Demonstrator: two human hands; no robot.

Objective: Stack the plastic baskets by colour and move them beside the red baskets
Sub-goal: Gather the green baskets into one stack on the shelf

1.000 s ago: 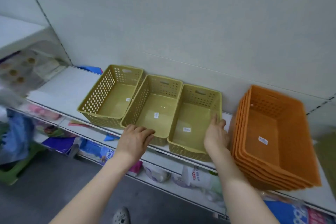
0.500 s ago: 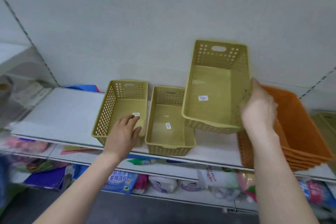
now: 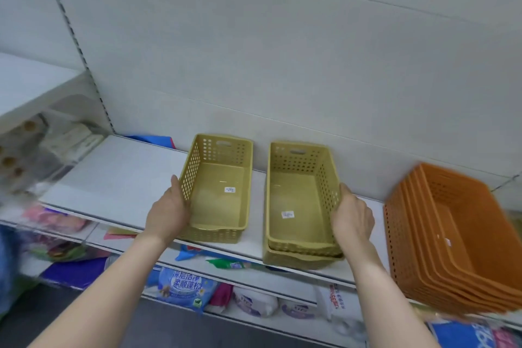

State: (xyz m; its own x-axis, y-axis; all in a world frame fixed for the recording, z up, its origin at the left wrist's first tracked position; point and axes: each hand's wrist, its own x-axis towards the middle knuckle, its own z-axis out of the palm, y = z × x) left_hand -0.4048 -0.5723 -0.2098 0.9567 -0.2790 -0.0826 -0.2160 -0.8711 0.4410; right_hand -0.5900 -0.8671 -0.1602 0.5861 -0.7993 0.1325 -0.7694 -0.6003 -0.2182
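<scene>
Two olive-green perforated baskets are nested into one stack (image 3: pixel 299 200) on the white shelf (image 3: pixel 118 178). My right hand (image 3: pixel 351 217) grips the right wall of the upper one. A single olive-green basket (image 3: pixel 219 198) stands to the left of the stack, a gap apart. My left hand (image 3: pixel 169 212) holds its left wall near the front corner. A stack of several orange-red baskets (image 3: pixel 452 237) sits at the right end of the shelf, tilted toward me.
The grey back panel (image 3: pixel 282 51) rises behind the shelf. A blue item (image 3: pixel 154 140) lies at the back left. Packaged goods (image 3: pixel 180 288) fill the lower shelf. A side unit with packets (image 3: pixel 34 155) stands at the left.
The basket my right hand held up in the air has come down into the middle basket, forming a two-high stack. My left hand has shifted to the left wall of the left basket.
</scene>
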